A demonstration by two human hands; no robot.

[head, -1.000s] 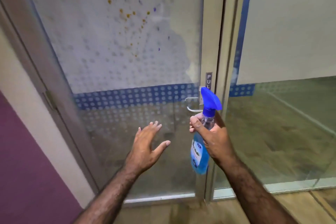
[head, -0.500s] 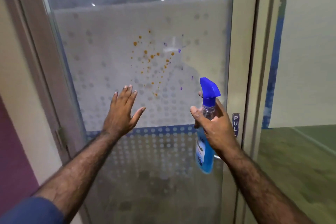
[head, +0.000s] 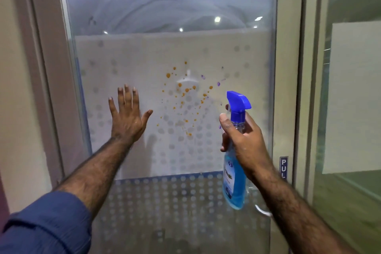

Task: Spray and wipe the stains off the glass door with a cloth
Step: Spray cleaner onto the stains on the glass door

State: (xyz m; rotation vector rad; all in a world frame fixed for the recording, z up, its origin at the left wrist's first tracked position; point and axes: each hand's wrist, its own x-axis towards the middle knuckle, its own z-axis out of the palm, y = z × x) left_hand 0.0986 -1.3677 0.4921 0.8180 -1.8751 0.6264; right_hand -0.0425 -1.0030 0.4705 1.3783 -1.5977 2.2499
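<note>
The glass door (head: 144, 57) fills the middle of the head view, with a frosted dotted film. Orange and purple stains (head: 186, 101) speckle the film at its centre. My left hand (head: 127, 117) is flat against the glass, fingers spread, just left of the stains. My right hand (head: 241, 140) grips a spray bottle (head: 234, 183) of blue liquid by the neck, upright, with its blue trigger head (head: 238, 101) turned toward the stains from the right. No cloth is in view.
A metal door frame (head: 288, 88) with a blue PULL label (head: 283, 168) stands right of the bottle, and part of a door handle (head: 261, 210) shows below my right wrist. A fixed glass panel (head: 350, 109) lies further right. A beige wall (head: 12, 88) is at left.
The view has tilted upward, so the stains sit lower in frame. My left hand has risen and pressed flat on the glass. My right hand has lifted the bottle nearer the stains.
</note>
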